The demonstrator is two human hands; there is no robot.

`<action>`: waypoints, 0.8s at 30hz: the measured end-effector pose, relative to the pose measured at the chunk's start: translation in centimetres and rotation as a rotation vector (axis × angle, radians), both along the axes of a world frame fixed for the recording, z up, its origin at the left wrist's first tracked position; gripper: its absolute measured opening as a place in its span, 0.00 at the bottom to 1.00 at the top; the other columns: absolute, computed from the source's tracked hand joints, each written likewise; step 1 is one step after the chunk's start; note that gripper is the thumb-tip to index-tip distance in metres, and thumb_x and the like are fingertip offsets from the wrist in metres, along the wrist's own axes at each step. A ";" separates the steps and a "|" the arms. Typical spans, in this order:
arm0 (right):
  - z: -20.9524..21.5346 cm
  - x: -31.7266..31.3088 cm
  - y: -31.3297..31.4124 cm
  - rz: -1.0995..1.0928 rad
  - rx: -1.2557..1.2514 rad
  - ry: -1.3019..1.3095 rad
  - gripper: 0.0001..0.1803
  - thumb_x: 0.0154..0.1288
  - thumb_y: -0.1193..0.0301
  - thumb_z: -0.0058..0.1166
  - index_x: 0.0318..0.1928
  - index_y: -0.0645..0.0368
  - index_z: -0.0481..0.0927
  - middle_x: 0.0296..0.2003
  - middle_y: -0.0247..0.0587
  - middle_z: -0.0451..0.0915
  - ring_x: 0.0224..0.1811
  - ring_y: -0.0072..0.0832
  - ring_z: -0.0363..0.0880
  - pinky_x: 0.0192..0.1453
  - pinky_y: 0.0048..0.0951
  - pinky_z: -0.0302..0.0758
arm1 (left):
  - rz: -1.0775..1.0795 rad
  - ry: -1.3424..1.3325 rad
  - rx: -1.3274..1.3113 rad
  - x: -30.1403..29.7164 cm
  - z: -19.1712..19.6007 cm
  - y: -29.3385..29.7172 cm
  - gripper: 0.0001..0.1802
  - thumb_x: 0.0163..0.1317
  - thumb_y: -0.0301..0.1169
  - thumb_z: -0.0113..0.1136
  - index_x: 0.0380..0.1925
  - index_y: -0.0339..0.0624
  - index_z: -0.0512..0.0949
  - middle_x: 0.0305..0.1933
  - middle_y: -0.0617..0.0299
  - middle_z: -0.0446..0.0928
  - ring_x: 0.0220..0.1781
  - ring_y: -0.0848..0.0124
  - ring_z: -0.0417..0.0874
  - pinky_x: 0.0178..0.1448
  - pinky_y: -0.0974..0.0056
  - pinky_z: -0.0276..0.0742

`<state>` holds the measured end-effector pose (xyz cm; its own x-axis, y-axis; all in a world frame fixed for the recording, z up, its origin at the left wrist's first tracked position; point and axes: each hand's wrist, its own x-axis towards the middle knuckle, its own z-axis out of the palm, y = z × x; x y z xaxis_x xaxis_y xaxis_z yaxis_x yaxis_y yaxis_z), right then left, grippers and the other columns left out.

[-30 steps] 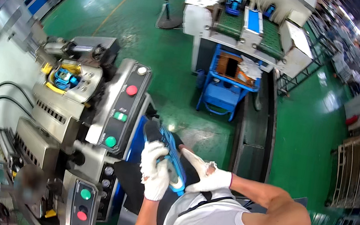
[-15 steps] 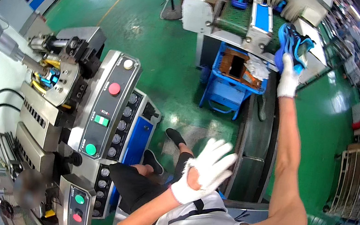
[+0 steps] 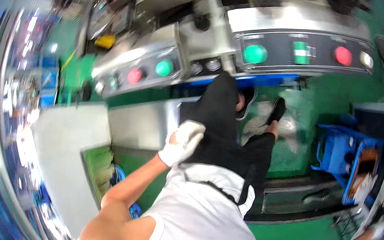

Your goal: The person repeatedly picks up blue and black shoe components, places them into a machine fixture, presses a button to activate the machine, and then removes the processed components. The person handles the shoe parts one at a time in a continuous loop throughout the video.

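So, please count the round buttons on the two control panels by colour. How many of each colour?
Green round buttons: 2
Red round buttons: 2
White round button: 1
Total: 5

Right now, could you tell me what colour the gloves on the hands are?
White, seen in the head view: left hand at the waist, right hand outstretched.

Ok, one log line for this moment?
left hand: gloved, empty, at lap | right hand: gloved, outstretched, grip unclear | control panel: ahead
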<state>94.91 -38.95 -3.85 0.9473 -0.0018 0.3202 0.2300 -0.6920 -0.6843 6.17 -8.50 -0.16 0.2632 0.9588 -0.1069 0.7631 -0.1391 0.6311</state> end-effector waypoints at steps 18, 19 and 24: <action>-9.2 -47.8 26.6 1.104 -0.751 0.566 0.41 0.76 0.52 0.61 0.79 0.58 0.64 0.70 0.52 0.74 0.52 0.32 0.83 0.49 0.32 0.85 | 1.397 0.997 -0.387 -43.5 -4.6 -35.5 0.27 0.64 0.44 0.68 0.61 0.46 0.79 0.62 0.45 0.82 0.68 0.47 0.79 0.69 0.44 0.75; -8.8 -47.4 27.3 1.109 -0.842 0.443 0.43 0.74 0.48 0.62 0.80 0.56 0.64 0.68 0.54 0.75 0.50 0.35 0.85 0.47 0.33 0.84 | 1.518 0.760 -0.484 -45.8 -3.4 -37.6 0.31 0.63 0.47 0.68 0.64 0.47 0.78 0.65 0.45 0.80 0.69 0.48 0.80 0.70 0.44 0.74; -8.7 -44.4 32.3 0.976 -1.106 0.602 0.31 0.76 0.58 0.61 0.74 0.55 0.72 0.63 0.52 0.79 0.55 0.35 0.83 0.50 0.34 0.85 | 1.344 0.768 -0.986 -47.9 -7.3 -44.2 0.48 0.55 0.63 0.72 0.72 0.54 0.72 0.73 0.52 0.78 0.71 0.52 0.80 0.72 0.44 0.75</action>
<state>50.51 -6.61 -12.53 0.4284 0.6239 -0.6536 0.7568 -0.6430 -0.1177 -41.70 -52.73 -7.48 -0.9128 -0.0240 -0.4078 0.1580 0.8998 -0.4066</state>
